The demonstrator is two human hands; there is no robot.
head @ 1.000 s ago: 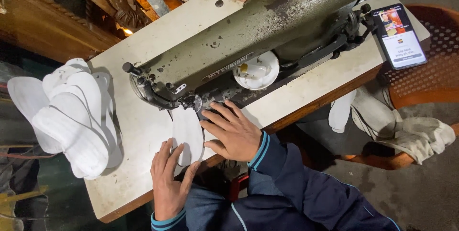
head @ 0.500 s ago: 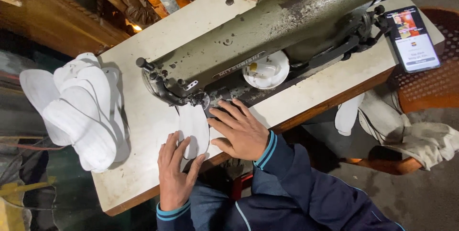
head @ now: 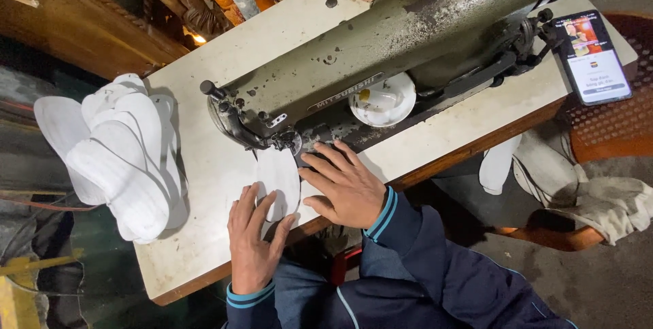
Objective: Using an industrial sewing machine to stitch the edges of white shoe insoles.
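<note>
Under the worn metal sewing machine [head: 381, 63], both flat hands, left hand [head: 253, 244] and right hand [head: 347, 186], press a white, seemingly fabric insole [head: 277, 178].

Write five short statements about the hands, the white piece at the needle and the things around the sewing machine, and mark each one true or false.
1. Both hands rest flat on the white insole-shaped piece at the needle end of the sewing machine. True: the left hand and the right hand press on it.
2. A stack of white insoles lies at the table's left end. True.
3. The phone lies face down. False: its lit screen faces up.
4. The right hand holds scissors. False: it is open with fingers spread and holds nothing.
5. The machine is bright red. False: it is worn grey-green.
</note>
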